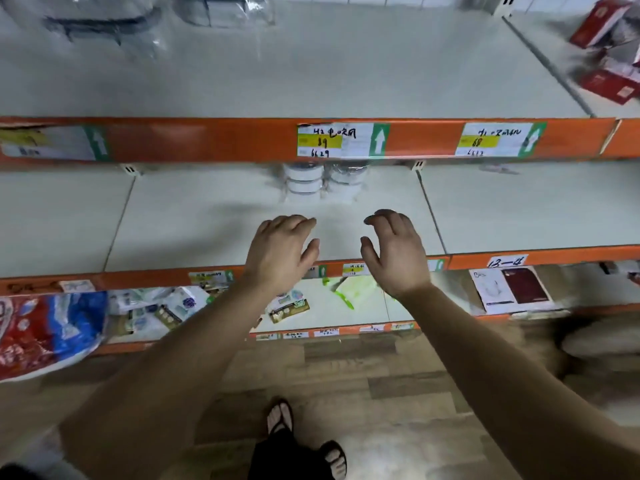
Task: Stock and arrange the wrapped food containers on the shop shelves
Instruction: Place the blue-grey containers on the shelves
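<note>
Two stacks of round white wrapped food containers stand side by side at the back of the middle shelf (194, 220), the left stack (303, 181) and the right stack (347, 180) partly hidden under the shelf above. My left hand (280, 251) and my right hand (394, 251) hover over the front of that shelf, a little apart, fingers loosely curved and holding nothing. Both hands are well short of the containers.
Wrapped clear items (221, 8) lie at the back of the top shelf, red boxes (609, 50) at its right end. Orange shelf edges carry price labels (343, 140). The lower shelf holds packets (52, 327), a green item (349, 289) and a boxed product (512, 289). My sandalled feet (304, 441) stand on wood flooring.
</note>
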`<control>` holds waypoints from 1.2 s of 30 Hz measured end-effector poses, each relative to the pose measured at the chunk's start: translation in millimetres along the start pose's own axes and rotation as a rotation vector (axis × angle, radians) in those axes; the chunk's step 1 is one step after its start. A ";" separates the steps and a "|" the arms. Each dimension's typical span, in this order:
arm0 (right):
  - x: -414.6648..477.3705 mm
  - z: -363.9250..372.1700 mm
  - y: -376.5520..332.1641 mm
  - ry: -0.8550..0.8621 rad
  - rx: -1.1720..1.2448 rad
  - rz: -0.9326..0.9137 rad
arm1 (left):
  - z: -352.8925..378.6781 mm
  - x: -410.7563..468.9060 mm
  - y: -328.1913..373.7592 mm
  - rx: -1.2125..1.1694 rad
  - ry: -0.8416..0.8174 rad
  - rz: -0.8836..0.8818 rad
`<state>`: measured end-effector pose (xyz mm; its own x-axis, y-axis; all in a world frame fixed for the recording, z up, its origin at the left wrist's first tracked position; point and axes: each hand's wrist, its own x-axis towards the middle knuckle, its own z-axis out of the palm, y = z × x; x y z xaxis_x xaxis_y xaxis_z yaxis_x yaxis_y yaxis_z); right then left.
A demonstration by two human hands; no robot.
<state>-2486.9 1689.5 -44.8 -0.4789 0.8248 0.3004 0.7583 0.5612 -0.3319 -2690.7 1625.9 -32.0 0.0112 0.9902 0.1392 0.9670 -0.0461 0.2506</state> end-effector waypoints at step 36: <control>129.1 120.3 40.4 0.148 -0.048 0.300 | 98.9 143.4 -76.6 -0.284 0.417 -0.142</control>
<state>-2571.4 1827.0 -127.0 -0.1649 0.9318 0.3234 0.8773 0.2885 -0.3837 -2738.0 1784.4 -125.9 -0.2729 0.8556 0.4399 0.8440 -0.0066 0.5363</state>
